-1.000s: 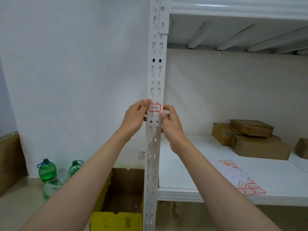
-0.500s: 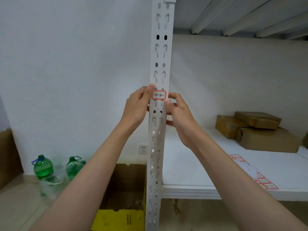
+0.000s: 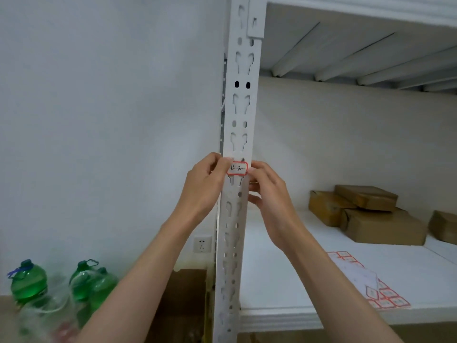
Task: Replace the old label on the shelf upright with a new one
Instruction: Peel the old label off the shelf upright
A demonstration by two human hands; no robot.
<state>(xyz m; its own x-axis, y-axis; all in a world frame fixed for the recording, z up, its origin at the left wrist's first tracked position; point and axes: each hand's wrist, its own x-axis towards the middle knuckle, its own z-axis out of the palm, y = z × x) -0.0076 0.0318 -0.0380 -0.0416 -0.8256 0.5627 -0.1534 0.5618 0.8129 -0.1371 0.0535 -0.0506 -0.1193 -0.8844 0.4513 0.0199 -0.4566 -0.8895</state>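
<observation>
both hands stay pinching the label flat against the upright; uneven thumb pressure could leave it crooked or creased over a slot.

Shelf upright: white, paired slot cut-outs | label: white, red border, black handwriting | shelf board: white | label sheet: white, red-bordered stickers | boxes: plain brown | bottles: translucent green | wall: pale grey-white.

Head view, forward, near upright
</observation>
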